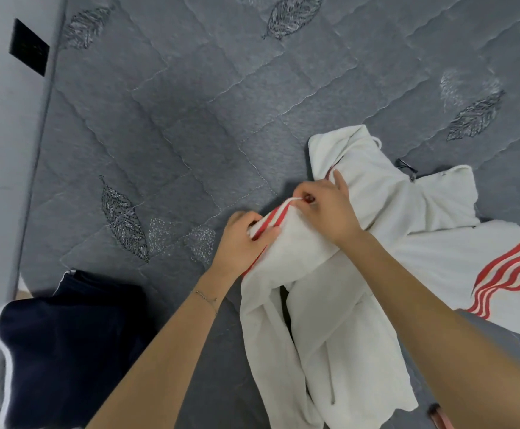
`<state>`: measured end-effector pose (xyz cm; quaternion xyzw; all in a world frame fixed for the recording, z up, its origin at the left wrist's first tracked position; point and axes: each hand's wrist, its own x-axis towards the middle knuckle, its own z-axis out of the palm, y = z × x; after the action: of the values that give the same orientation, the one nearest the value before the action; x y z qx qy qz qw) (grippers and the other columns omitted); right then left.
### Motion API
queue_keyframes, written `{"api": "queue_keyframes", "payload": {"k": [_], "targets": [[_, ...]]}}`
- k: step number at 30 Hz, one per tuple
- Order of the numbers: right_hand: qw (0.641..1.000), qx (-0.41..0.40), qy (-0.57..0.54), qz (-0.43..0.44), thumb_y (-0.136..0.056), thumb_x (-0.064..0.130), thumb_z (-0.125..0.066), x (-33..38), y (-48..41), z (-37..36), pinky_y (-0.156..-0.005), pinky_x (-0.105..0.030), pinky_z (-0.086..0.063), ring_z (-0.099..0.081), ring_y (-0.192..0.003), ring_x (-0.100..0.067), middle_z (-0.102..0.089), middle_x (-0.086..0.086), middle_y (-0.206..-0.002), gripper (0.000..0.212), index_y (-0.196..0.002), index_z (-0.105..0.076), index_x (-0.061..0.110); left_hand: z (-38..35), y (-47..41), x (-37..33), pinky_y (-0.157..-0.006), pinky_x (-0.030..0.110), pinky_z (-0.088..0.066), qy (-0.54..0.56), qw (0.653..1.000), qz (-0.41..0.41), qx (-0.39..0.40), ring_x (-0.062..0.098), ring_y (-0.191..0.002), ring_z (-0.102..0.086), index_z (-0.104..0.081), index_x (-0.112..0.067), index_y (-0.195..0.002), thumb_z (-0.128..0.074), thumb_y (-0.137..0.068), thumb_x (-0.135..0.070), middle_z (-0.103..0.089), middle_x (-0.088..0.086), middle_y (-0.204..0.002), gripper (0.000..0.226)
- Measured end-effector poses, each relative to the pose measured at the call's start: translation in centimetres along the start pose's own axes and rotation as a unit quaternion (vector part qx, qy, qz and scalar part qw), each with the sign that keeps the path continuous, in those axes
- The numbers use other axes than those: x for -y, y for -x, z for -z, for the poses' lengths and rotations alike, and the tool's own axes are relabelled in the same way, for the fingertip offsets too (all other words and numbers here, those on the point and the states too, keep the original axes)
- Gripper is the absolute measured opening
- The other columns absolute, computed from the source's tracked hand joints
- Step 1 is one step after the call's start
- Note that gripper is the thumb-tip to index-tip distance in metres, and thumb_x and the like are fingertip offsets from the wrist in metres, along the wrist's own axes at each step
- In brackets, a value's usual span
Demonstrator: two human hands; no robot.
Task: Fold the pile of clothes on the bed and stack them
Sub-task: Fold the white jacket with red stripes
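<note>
A white garment with red stripes lies crumpled on the right half of the grey quilted bed. My left hand grips a red-striped edge of it, fingers curled round the cloth. My right hand pinches the same striped edge a little farther up, near a small red detail. Both hands lift that part slightly off the bed. A second striped part of the garment lies flat at the far right. A dark navy garment with white piping lies at the lower left.
A pale wall with a black wall plate runs along the bed's left edge. A small dark tag or strap pokes out behind the white garment. A pinkish object shows at the bottom right edge.
</note>
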<state>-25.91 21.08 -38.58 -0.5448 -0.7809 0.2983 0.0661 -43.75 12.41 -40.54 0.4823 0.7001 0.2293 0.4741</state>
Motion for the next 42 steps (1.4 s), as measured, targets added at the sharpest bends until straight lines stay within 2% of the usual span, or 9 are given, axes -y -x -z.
{"api": "queue_keyframes", "payload": {"k": [6,12,16,19,24,29,34,38,42], "targets": [[0.994,-0.071,-0.085,-0.007,-0.094,0.015,-0.060,3.1,-1.8,0.5,-0.112,-0.026,-0.015,-0.057,-0.077,-0.017,-0.063,0.003,-0.083,0.007,-0.090,-0.061,0.010,1.6,-0.4,-0.5,-0.058,0.026,-0.030,0.038,0.997,0.033,-0.066,0.006,-0.057,-0.034,-0.037,-0.017,-0.060,-0.057,-0.095,-0.014,-0.038,-0.005,-0.058,0.041],[0.993,0.077,0.006,0.085,-0.093,0.023,-0.060,6.0,-2.6,0.2,-0.117,-0.034,-0.001,-0.046,-0.126,-0.015,-0.061,0.005,-0.125,0.038,-0.131,-0.057,0.022,3.2,-0.6,-2.0,-0.058,0.018,-0.041,0.209,0.974,0.066,-0.053,0.005,-0.062,-0.050,-0.050,-0.022,-0.085,-0.052,-0.098,-0.012,-0.057,0.002,-0.072,0.016],[0.991,0.096,-0.050,0.083,-0.092,0.024,-0.064,7.4,-3.1,-0.3,-0.097,-0.027,-0.034,-0.060,-0.100,-0.020,-0.069,-0.001,-0.102,0.016,-0.101,-0.070,0.012,4.0,-0.3,-1.7,-0.060,0.011,-0.041,0.208,0.970,0.110,-0.053,0.004,-0.069,-0.051,-0.051,-0.020,-0.085,-0.052,-0.099,-0.019,-0.056,-0.002,-0.078,0.014],[0.991,0.067,-0.115,0.031,-0.091,0.017,-0.065,7.7,-2.9,-0.4,-0.081,-0.029,-0.041,-0.060,-0.091,-0.021,-0.068,-0.005,-0.096,0.011,-0.093,-0.069,0.007,4.5,1.1,-0.5,-0.057,0.009,-0.039,0.176,0.971,0.160,0.023,0.000,-0.063,-0.048,-0.052,-0.014,-0.085,-0.055,-0.097,-0.032,-0.052,-0.005,-0.074,0.023],[0.994,0.001,-0.111,-0.006,-0.093,0.012,-0.060,8.1,-2.4,-0.9,-0.084,-0.037,-0.044,-0.059,-0.089,-0.023,-0.066,-0.006,-0.092,0.011,-0.090,-0.066,0.004,5.0,4.8,1.7,-0.090,0.038,-0.053,0.164,0.937,0.232,0.203,0.026,-0.101,-0.066,-0.063,-0.007,-0.115,-0.052,-0.099,-0.032,-0.069,0.012,-0.110,0.032],[0.999,0.044,0.025,0.019,-0.095,0.019,-0.055,9.1,-2.1,-1.2,-0.094,-0.034,-0.030,-0.049,-0.112,-0.024,-0.061,0.000,-0.113,0.018,-0.111,-0.064,0.017,8.8,4.8,2.2,-0.060,0.024,-0.038,0.147,0.968,0.187,0.075,0.015,-0.066,-0.047,-0.054,-0.009,-0.074,-0.063,-0.093,-0.019,-0.050,0.001,-0.068,0.024],[0.981,0.178,-0.004,0.080,-0.097,0.039,-0.052,13.0,-1.7,-2.0,-0.118,-0.041,0.000,-0.035,-0.134,-0.013,-0.054,0.006,-0.133,0.038,-0.134,-0.055,0.026,12.5,4.3,0.8,-0.054,0.019,-0.032,0.123,0.985,0.107,0.061,0.009,-0.057,-0.041,-0.055,-0.005,-0.074,-0.068,-0.089,-0.016,-0.044,0.002,-0.064,0.022],[0.977,0.171,-0.109,0.070,-0.096,0.023,-0.058,14.9,-2.2,-2.0,-0.096,-0.039,-0.041,-0.059,-0.096,-0.019,-0.068,-0.001,-0.099,0.016,-0.098,-0.069,0.011,14.1,3.9,0.7,-0.058,0.022,-0.032,0.189,0.972,0.115,0.084,0.006,-0.061,-0.043,-0.061,-0.003,-0.082,-0.059,-0.096,-0.022,-0.048,0.001,-0.068,0.024],[0.978,0.113,-0.174,0.027,-0.094,0.016,-0.059,15.3,-2.5,-1.7,-0.083,-0.034,-0.046,-0.057,-0.087,-0.019,-0.064,-0.003,-0.093,0.010,-0.087,-0.063,0.010,14.1,4.3,2.4,-0.085,0.028,-0.048,0.286,0.926,0.203,0.143,0.012,-0.091,-0.063,-0.068,-0.010,-0.110,-0.047,-0.102,-0.030,-0.071,0.001,-0.098,0.031]]}}
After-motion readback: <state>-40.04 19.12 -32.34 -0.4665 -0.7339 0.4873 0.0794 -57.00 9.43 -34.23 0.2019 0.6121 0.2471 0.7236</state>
